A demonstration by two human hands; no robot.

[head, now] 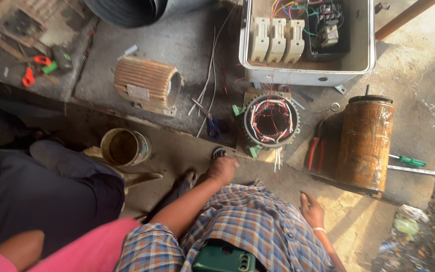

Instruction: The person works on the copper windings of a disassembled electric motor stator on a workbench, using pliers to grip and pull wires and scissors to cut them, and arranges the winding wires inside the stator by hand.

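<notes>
My left hand [222, 168] reaches forward with its fingers curled, on the ground just below a motor stator [271, 121] wound with red and white wires. A small dark ridged object [219, 151] shows at its knuckles; whether the hand grips it I cannot tell. The stator lies on a wooden block [245, 148], with white wire ends hanging toward me. My right hand [312, 209], a bangle at its wrist, rests flat on the ground with fingers apart, holding nothing. It lies below red-handled pliers [315, 151] and a rusty orange cylinder [364, 143].
A ribbed rusty motor housing [147, 83], blue-handled scissors [216, 126], a tin can [124, 147] and a green screwdriver [409, 161] lie around. An open white electrical box [308, 65] stands behind the stator. Another person's dark-trousered leg [41, 191] is at the left.
</notes>
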